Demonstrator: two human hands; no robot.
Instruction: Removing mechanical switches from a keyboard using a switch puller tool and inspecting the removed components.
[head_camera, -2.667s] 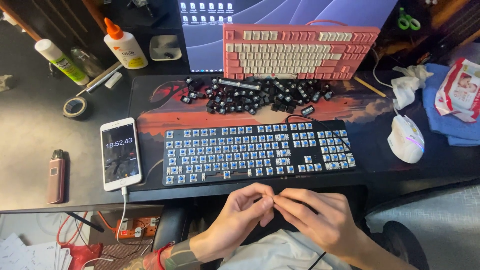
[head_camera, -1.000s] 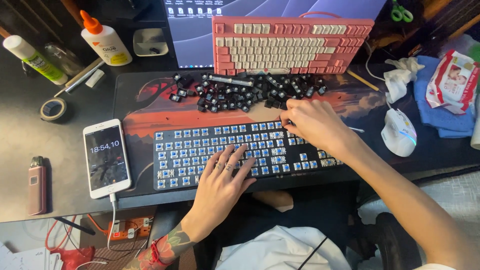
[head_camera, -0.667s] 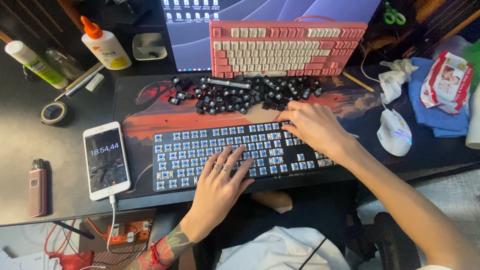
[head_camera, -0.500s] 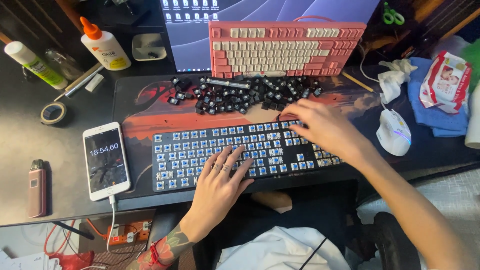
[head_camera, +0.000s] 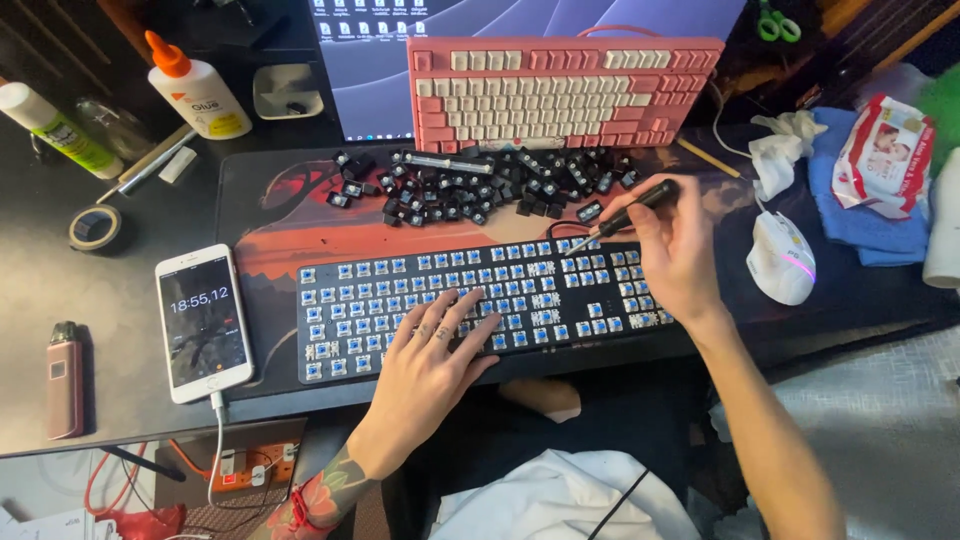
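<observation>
A black keyboard with its keycaps off and blue switches bare lies on the desk mat. My left hand rests flat on its lower middle, fingers spread over the switches. My right hand is at the keyboard's right end, holding a black screwdriver whose tip points down-left at the top edge of the keyboard. A pile of loose black keycaps lies just beyond the keyboard.
A pink and white keyboard leans against the monitor at the back. A white phone on a cable lies left of the black keyboard, with a tape roll and glue bottle further back. A white mouse and blue cloth sit on the right.
Both hands came up from my lap to the keyboard. The left hand has stayed flat on the switches, while the right hand has lifted, now gripping the black screwdriver.
</observation>
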